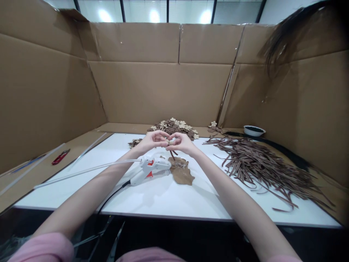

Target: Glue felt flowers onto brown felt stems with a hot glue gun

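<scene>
My left hand (155,141) and my right hand (183,143) meet at the middle of the table, fingertips pinched on a small pale flower-shaped piece (169,143). My fingers cover most of it. Thin dark brown strips (173,154) hang down below my fingertips. Just under my left forearm lies a white hot glue gun (149,169) with a red trigger and a long glue stick (89,171) running out of its back. Its nozzle points at a ragged brown leather scrap (184,174), which has shiny glue on it.
Beyond my hands is a heap of brown and beige flower pieces (177,126). On the right spreads a large bundle of brown strips (261,163), with a white bowl (254,131) behind it. A red cutter (60,157) lies left. Cardboard walls (158,91) enclose the white tabletop (169,203).
</scene>
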`<state>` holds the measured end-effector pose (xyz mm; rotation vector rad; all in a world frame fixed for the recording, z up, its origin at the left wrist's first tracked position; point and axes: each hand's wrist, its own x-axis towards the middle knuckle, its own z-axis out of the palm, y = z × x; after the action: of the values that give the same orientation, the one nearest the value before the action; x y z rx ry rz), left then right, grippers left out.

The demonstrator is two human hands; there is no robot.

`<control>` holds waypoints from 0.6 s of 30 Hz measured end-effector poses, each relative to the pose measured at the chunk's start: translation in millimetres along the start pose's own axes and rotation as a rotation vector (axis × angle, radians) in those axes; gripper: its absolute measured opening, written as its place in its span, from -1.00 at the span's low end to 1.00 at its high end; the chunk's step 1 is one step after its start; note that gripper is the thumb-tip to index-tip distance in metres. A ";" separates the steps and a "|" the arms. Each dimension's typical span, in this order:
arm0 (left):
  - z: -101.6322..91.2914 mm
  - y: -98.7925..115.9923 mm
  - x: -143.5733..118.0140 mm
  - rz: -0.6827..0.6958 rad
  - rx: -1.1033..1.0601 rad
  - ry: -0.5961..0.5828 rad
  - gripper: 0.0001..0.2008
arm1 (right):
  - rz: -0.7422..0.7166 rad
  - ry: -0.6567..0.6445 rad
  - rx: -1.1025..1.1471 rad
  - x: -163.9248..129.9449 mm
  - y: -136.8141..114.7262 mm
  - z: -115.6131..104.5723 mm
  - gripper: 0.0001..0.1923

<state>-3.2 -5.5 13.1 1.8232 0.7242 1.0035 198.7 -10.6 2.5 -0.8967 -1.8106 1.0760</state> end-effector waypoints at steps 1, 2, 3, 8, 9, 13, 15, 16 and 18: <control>-2.4 2.1 -1.6 -0.011 0.026 0.012 -0.54 | -0.004 0.016 -0.002 -1.3 0.0 -1.7 -0.49; -5.3 4.3 -3.8 -0.022 0.053 0.031 -0.54 | -0.004 0.035 -0.003 -3.0 -0.1 -3.8 -0.49; -8.7 6.2 -6.8 -0.033 0.078 0.049 -0.56 | -0.003 0.055 -0.002 -5.0 -0.3 -6.1 -0.49; -29.7 9.6 -31.8 -0.118 0.182 -0.043 -0.63 | 0.042 0.158 0.010 -19.5 -3.9 -18.2 -0.47; -34.3 9.4 -38.8 -0.144 0.194 -0.079 -0.64 | 0.049 0.173 0.015 -23.6 -4.6 -20.6 -0.47; -53.5 10.7 -74.9 -0.248 0.222 -0.137 -0.60 | 0.045 0.222 0.073 -44.0 -2.9 -31.9 -0.51; -63.4 11.7 -95.2 -0.288 0.282 -0.087 -0.60 | 0.028 0.276 0.106 -54.1 1.1 -39.3 -0.51; -68.0 11.8 -104.4 -0.301 0.312 -0.067 -0.59 | 0.030 0.317 0.115 -58.4 3.7 -43.1 -0.49; -74.5 10.9 -118.3 -0.319 0.350 -0.090 -0.58 | 0.047 0.401 0.114 -64.5 9.5 -49.4 -0.49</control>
<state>-125.9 -72.8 2.8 1.9507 1.1479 0.6089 270.7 -47.1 -10.4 -1.0086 -1.3910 0.9386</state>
